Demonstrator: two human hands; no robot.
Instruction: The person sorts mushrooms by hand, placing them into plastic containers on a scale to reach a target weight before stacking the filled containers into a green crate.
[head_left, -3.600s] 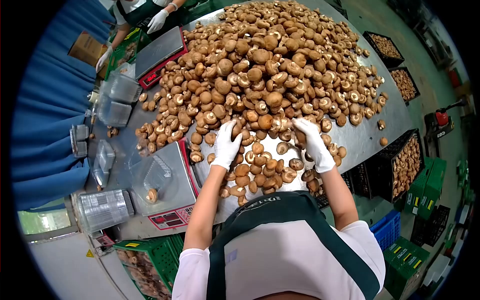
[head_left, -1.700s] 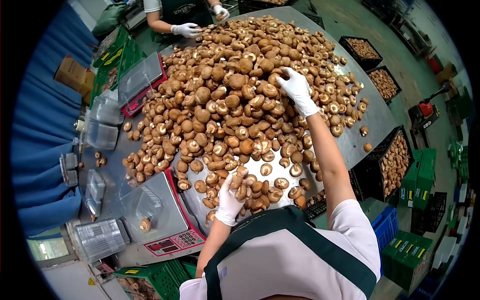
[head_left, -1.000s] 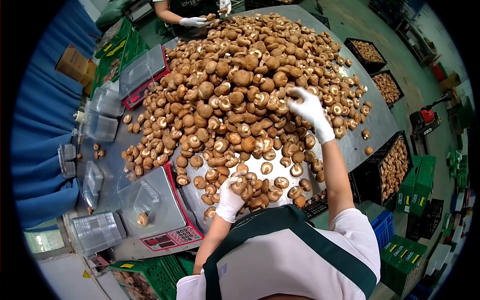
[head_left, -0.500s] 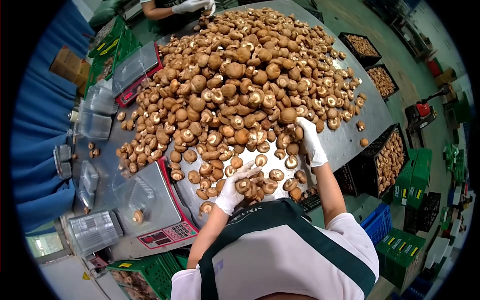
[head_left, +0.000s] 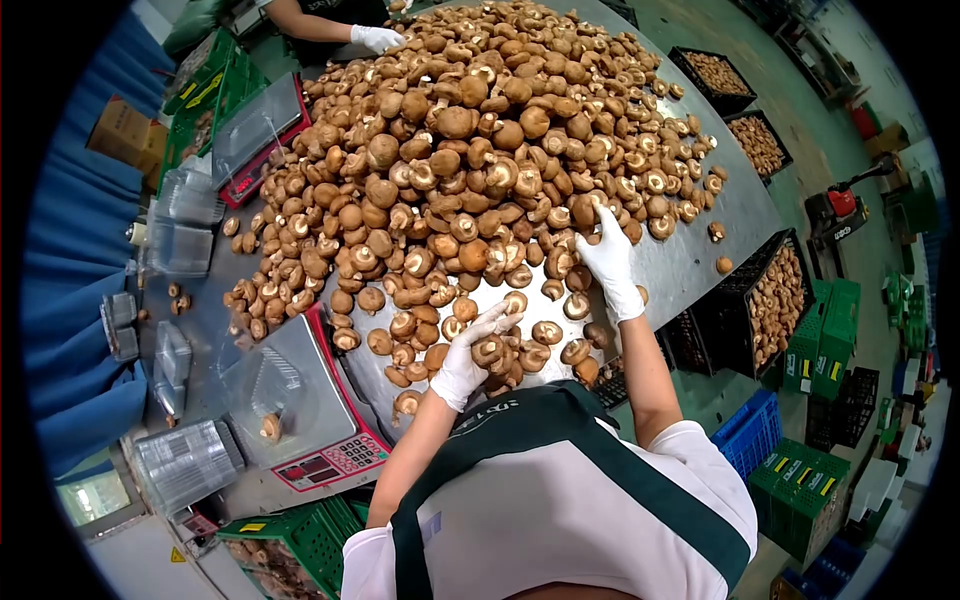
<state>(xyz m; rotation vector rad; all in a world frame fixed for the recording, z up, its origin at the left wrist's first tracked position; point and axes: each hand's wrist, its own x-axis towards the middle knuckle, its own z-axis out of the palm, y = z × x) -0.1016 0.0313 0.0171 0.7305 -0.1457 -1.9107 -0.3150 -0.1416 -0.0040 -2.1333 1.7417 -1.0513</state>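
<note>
A large heap of brown shiitake mushrooms [head_left: 440, 170] covers the metal table [head_left: 690, 275]. My left hand [head_left: 468, 362], in a white glove, curls around a mushroom [head_left: 488, 350] close to my apron, with several loose mushrooms beside it. Farther out, my right hand [head_left: 612, 262], gloved too, reaches the near edge of the heap. Its thumb and fingers are spread, the fingertips at a mushroom [head_left: 584, 212]. The palm side of this hand is hidden.
Left of me stands a scale [head_left: 335, 455] with a clear plastic tray [head_left: 265, 385] holding one mushroom. A second scale [head_left: 255, 130] is farther back. Black crates of mushrooms [head_left: 780, 305] stand at the right. Across the table is a co-worker's gloved hand [head_left: 376, 38].
My right hand has moved slightly up and left along the heap, its fingers spreading. My left hand stays nearly in place. The co-worker's hand has come down onto the far edge of the heap.
</note>
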